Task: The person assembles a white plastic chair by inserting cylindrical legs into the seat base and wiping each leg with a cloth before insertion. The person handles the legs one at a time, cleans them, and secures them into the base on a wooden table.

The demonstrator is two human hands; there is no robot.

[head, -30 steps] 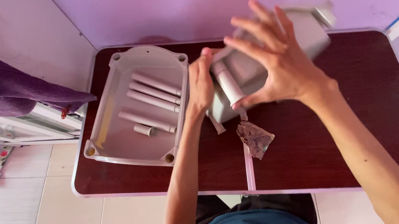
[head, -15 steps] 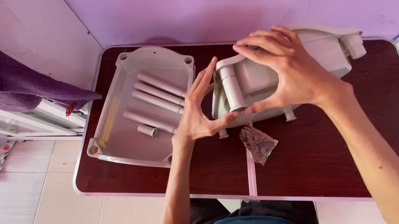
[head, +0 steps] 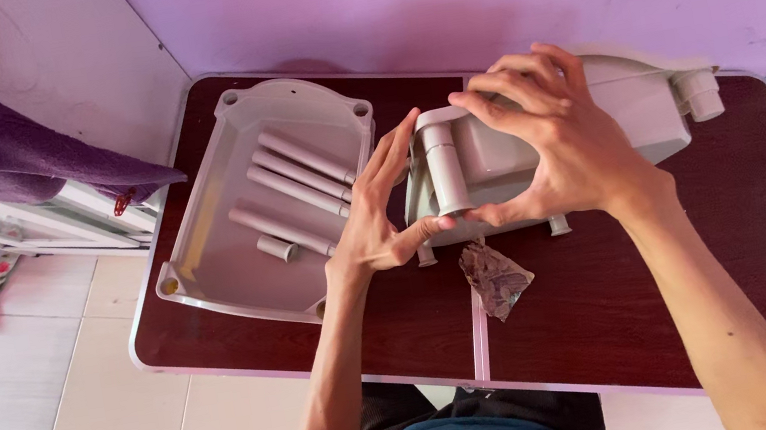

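While both hands grip grey housing [head: 535, 147] | left hand [head: 383, 215] half-open | right hand [head: 555, 144] curled over

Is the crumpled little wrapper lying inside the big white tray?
No, the crumpled wrapper lies on the dark table, outside the white tray, which holds only tubes.

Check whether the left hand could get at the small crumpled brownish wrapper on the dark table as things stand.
Probably yes: the small crumpled brownish wrapper lies in the open on the dark table, just right of the left hand, with nothing over it.
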